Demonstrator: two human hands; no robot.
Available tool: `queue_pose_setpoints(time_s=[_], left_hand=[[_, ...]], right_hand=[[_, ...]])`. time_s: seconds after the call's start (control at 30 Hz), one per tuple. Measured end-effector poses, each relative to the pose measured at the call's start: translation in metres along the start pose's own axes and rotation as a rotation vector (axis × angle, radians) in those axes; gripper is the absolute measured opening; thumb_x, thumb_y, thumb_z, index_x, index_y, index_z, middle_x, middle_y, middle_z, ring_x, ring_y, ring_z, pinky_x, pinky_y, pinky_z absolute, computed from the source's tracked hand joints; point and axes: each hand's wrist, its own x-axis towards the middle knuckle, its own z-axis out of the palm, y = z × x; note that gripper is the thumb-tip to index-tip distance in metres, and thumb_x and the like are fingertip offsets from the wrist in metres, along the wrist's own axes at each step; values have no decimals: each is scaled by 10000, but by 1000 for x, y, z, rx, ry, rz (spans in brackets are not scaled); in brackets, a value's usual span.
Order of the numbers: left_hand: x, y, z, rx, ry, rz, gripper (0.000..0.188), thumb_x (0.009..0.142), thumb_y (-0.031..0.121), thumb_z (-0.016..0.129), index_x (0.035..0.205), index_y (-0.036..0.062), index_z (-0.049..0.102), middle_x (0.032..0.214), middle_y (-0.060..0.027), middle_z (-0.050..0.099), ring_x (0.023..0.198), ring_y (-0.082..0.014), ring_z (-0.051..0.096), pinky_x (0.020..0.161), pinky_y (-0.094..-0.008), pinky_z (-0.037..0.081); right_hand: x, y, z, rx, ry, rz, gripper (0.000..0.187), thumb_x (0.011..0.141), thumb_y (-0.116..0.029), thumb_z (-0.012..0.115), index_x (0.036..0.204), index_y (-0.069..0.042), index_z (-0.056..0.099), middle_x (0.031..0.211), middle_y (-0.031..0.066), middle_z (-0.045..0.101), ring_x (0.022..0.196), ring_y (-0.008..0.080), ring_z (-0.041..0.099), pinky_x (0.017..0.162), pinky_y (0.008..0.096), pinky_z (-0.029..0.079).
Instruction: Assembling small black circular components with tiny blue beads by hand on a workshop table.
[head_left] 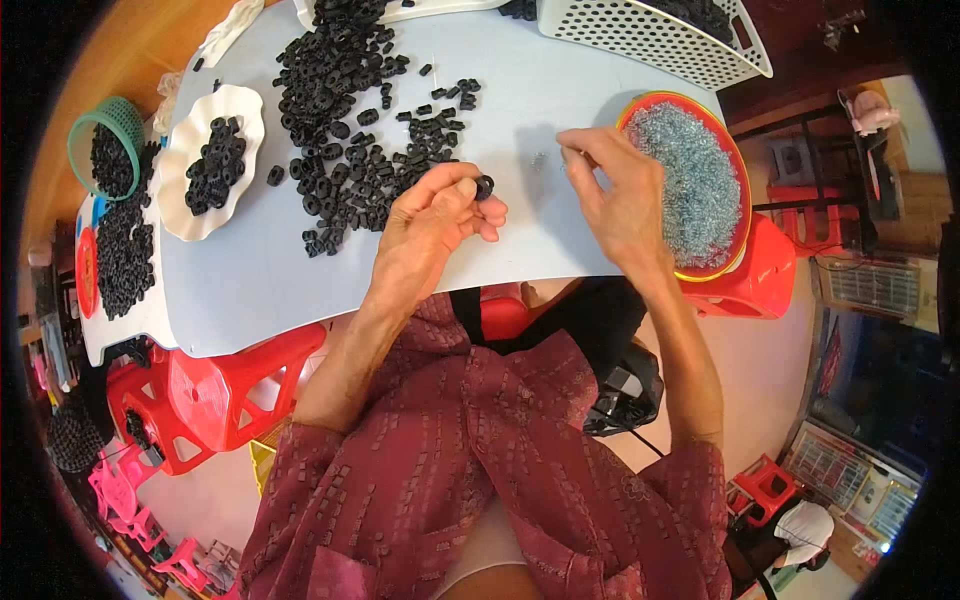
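Now we are pinching a small black ring [485, 186] in our left hand [432, 222] over the pale table [250, 270]; our right hand [612, 190] is nipping something tiny beside the red bowl [735, 165] of beads; keeping both close is helping alignment.

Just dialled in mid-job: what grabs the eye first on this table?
The big scatter of small black rings across the middle of the pale table, with the left hand pinching one black ring at its fingertips. At the right edge sits a red bowl heaped with tiny silvery-blue pieces, and the right hand hovers beside it, fingertips pinched together. A scalloped white plate of rings lies to the left.
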Motion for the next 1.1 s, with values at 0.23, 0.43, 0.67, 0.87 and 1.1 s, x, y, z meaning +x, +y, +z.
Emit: queue_pose_setpoints(time_s=[0.23,0.43,0.67,0.87,1.1], left_hand=[[4,-1,4,-9,24,-9,220,952,127,473,1094,-32,528,919,-181,640,825,-211,620,727,-336,502],[3,0,4,18,20,13,200,945,118,479,1056,-34,545,906,-155,631,840,-204,619,735,-332,505],[2,-2,3,12,39,5,224,937,103,488,1087,-49,554,907,-153,628,849,-214,619,746,-339,508],[2,-4,3,0,59,12,243,933,99,491,1104,-58,563,919,-168,633,839,-227,616,759,-350,509],[2,1,4,-25,41,-27,249,944,124,473,1107,-51,540,884,-168,631,800,-226,610,737,-347,507]], right_hand=[[19,11,7,-338,-310,-189,104,723,-40,619,826,-27,612,814,117,617,797,310,579,724,416,439],[22,9,-3,-204,-283,-85,122,737,-21,639,854,-14,606,728,96,604,637,215,587,611,317,479],[23,0,-9,19,-251,57,88,784,-44,638,863,-7,628,717,98,644,637,174,613,613,294,492],[26,5,-3,-21,-188,40,80,794,-41,620,864,-3,627,710,112,635,617,212,605,599,307,483],[30,8,2,-51,-195,-7,94,783,-29,596,866,8,620,756,158,629,598,283,609,571,356,482]])
